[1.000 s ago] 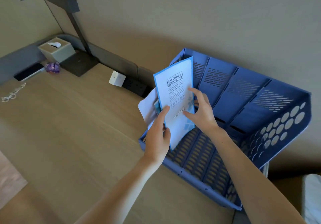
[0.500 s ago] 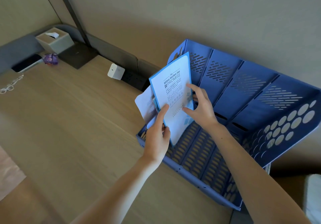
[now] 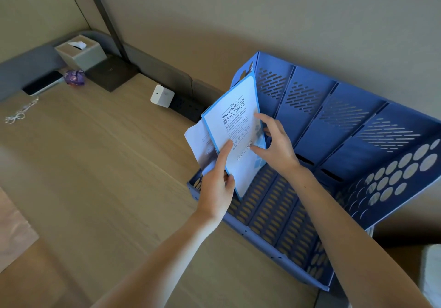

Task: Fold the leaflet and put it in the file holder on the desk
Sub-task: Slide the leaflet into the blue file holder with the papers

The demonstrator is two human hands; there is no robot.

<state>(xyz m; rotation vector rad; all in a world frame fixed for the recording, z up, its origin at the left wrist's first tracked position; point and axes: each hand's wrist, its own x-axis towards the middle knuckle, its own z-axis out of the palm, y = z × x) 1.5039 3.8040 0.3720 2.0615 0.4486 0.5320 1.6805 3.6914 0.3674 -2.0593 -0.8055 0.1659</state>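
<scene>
The folded leaflet [image 3: 236, 119], white with a blue border and printed text, stands upright in the leftmost slot of the blue plastic file holder [image 3: 334, 188] on the wooden desk. My left hand [image 3: 216, 188] pinches its lower left edge, forefinger on the front face. My right hand [image 3: 274, 145] grips its right edge with thumb in front and fingers behind. A second white sheet [image 3: 198, 145] sticks out behind the leaflet on the left. The leaflet's bottom corner hangs just above the holder's slotted floor.
A white charger cube [image 3: 162, 96] sits in a power strip by the wall. Farther left are a tissue box [image 3: 80, 52], a purple packet [image 3: 74, 77], a dark phone [image 3: 44, 83], a lamp base [image 3: 112, 72] and a white cable [image 3: 20, 113].
The leaflet and both hands have sunk slightly lower into the leftmost slot, and the view has shifted a little; both grips are unchanged.
</scene>
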